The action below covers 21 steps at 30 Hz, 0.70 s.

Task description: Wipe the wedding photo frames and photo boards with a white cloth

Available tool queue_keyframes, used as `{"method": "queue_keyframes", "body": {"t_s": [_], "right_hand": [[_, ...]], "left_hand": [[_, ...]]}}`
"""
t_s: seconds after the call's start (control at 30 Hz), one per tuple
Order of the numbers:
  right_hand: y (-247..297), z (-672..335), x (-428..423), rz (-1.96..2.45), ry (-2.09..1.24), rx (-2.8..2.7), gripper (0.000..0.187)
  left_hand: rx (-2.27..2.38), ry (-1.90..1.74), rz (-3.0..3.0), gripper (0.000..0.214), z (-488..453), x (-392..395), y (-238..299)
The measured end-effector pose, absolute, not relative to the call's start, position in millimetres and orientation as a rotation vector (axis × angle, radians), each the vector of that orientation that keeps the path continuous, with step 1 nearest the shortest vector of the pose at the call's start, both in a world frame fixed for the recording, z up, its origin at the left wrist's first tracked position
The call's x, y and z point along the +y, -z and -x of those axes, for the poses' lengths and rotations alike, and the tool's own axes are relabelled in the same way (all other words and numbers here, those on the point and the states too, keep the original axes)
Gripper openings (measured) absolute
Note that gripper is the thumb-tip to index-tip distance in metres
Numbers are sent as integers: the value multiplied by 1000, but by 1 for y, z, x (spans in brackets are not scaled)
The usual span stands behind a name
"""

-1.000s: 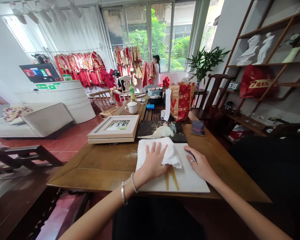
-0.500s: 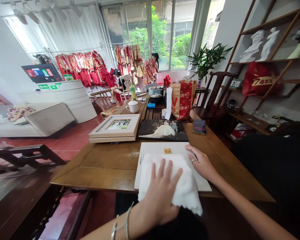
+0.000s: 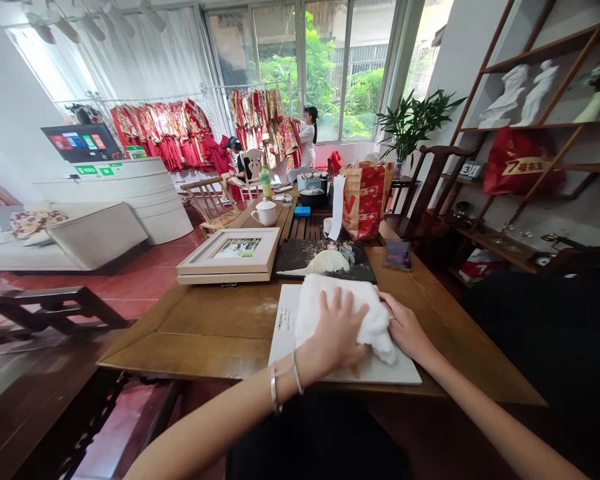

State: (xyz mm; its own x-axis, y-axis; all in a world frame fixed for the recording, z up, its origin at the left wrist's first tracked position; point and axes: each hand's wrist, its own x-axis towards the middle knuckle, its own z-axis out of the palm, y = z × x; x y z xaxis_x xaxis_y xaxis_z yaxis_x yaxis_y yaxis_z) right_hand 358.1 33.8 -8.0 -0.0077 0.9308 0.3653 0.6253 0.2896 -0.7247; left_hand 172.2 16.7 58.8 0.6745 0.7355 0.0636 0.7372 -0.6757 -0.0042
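Note:
A white panel (image 3: 286, 333) with small dark print along its left side lies at the table's near edge. Over its upper middle is spread a fluffy white cloth (image 3: 313, 310). Pressing on the cloth from above, my left hand (image 3: 337, 327) has its fingers spread and lying flat. At the panel's right edge, my right hand (image 3: 405, 327) grips the side with bent fingers, close to the cloth's corner; its fingertips are partly hidden. Just beyond the panel lies a dark photo panel (image 3: 325, 260) picturing a white gown.
Stacked light wood picture frames (image 3: 230, 253) sit at the left on the wooden table (image 3: 190, 327). Farther back stand a white lidded cup (image 3: 265, 213), a red paper bag (image 3: 365, 200) and a pot (image 3: 313, 195). Two people are by the clothes racks (image 3: 165, 137).
My left hand has slid the cloth away from me, up the panel. The cloth now covers the small gold-coloured piece's former spot. My right hand's fingers have bent more around the edge.

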Motion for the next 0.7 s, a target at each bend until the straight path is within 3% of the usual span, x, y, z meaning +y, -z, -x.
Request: {"method": "queue_keyframes", "body": {"t_s": [0.23,0.7], "right_hand": [[5,-356,32,1400,-532,-1638,38],[15,-365,37,1397,-547,-1417,48]], "left_hand": [[-1199,-34,2918,83,-173,-51,-63],[-1352,106,2817,68,-206,40,-52]]}}
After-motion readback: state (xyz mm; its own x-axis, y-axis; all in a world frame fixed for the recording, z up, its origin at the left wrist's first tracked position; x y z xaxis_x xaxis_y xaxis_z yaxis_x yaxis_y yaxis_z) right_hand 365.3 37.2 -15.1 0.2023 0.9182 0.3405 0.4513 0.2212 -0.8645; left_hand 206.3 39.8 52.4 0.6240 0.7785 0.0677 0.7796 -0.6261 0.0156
